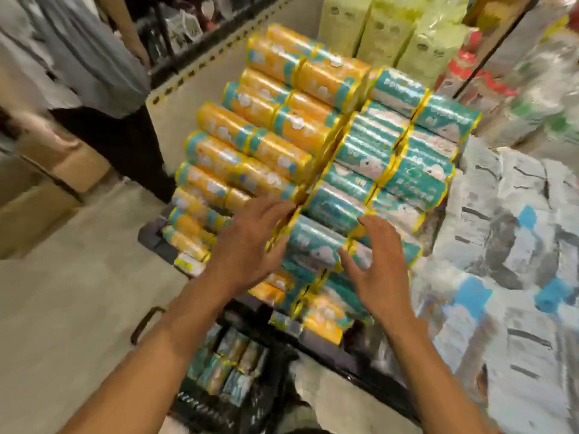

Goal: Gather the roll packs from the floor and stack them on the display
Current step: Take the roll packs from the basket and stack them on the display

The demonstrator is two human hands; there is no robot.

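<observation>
1. Container first: a black bag (200, 402) sits on the floor at the lower centre of the frame. Inside it are more packs (228, 364), teal and orange wrappers mixed. They're too blurry to say which way they lie.
2. The main pile fills the middle of the frame: orange roll packs (247, 151) on the left half, teal roll packs (391, 155) on the right half, several layers deep, stepping up toward the top of the frame.
3. Every pack in the pile lies on its side. The long axis runs from upper left to lower right, and they sit end to end, so the crimped yellow ends meet in seams that run lower left to upper right.
4. The front teal pack (316, 242) is on the near edge of the pile, same direction as the rest.
5. The left hand (250, 242) has its fingers spread wide, touching that pack's left end at the orange/teal seam.
6. The right hand (376, 261) is also spread wide, fingertips on the pack's right end. Neither hand is wrapped around it.
7. A beige pegboard panel (194, 98) stands behind the orange side.
</observation>
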